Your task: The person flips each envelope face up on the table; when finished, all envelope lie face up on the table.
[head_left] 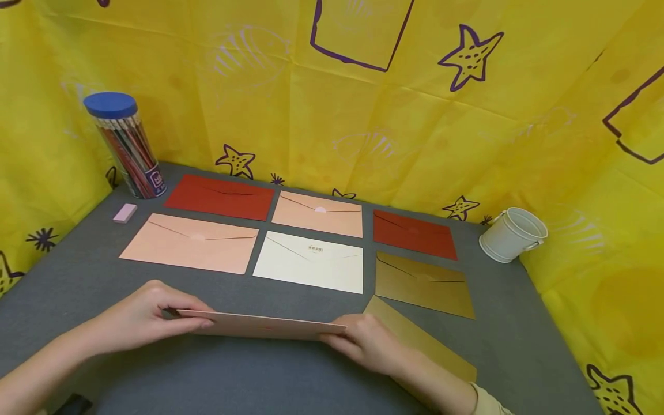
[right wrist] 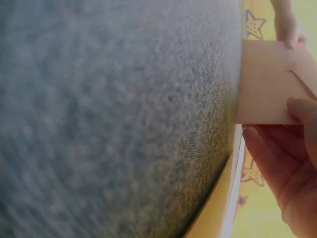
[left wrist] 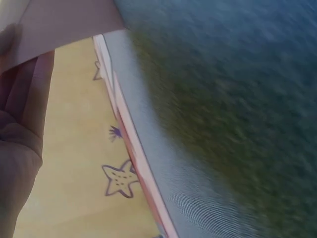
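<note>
A pale pink envelope is held up between both hands over the near part of the table, seen nearly edge-on from the head. My left hand pinches its left end between thumb and fingers. At the opposite end, my right hand grips it the same way. The right wrist view shows the envelope's flap line and the right thumb lying over its face. A gold envelope lies slanted on the table, partly hidden beneath the right forearm.
Beyond the hands lie two rows of envelopes: red, pink, white and gold among them. A blue-lidded pencil tub and a pink eraser stand left, a small white bucket right. Yellow cloth hangs behind.
</note>
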Action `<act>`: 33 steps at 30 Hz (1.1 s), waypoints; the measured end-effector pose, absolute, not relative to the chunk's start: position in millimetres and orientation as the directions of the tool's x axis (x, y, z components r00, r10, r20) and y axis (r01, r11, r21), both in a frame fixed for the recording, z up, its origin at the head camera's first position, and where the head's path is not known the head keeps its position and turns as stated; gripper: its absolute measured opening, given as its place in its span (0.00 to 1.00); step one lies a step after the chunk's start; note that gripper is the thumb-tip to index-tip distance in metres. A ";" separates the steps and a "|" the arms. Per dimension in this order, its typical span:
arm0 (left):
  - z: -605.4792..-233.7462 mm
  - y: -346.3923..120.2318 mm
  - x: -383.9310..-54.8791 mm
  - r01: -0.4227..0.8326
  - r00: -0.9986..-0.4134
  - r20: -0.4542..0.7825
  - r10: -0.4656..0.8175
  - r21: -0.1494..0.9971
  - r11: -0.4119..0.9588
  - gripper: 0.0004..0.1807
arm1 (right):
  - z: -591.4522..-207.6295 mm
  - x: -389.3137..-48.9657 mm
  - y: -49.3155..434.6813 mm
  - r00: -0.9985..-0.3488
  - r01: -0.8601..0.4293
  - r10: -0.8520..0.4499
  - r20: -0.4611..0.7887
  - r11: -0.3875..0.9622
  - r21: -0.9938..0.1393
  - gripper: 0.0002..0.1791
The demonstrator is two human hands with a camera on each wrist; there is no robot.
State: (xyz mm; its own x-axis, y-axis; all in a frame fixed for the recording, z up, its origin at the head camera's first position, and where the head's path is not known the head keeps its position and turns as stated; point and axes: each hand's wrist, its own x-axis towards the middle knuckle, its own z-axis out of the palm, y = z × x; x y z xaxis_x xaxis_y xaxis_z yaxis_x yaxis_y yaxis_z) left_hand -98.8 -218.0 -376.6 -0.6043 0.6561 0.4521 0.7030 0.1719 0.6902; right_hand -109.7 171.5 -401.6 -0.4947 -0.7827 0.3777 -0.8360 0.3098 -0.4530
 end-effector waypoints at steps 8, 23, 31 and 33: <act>-380.2 -231.6 -98.2 0.543 -0.783 0.308 0.540 0.761 0.354 0.13 | -397.9 -115.2 162.8 -0.606 -0.739 -0.712 0.355 0.337 -0.584 0.10; -385.0 -294.6 -115.6 -0.200 -0.956 -0.289 0.058 0.781 0.592 0.36 | -397.9 -130.8 89.2 -0.700 -0.054 -0.688 -0.194 0.321 -0.945 0.07; -392.8 -344.1 -122.7 -0.375 -0.868 -0.496 0.011 0.671 0.640 0.48 | -400.2 -138.5 47.3 -0.699 -0.004 -0.652 -0.294 0.415 -0.910 0.12; -396.3 -353.7 -123.4 -0.404 -0.850 -0.526 -0.010 0.641 0.653 0.50 | -400.8 -139.6 38.5 -0.703 -0.023 -0.647 -0.295 0.435 -0.900 0.13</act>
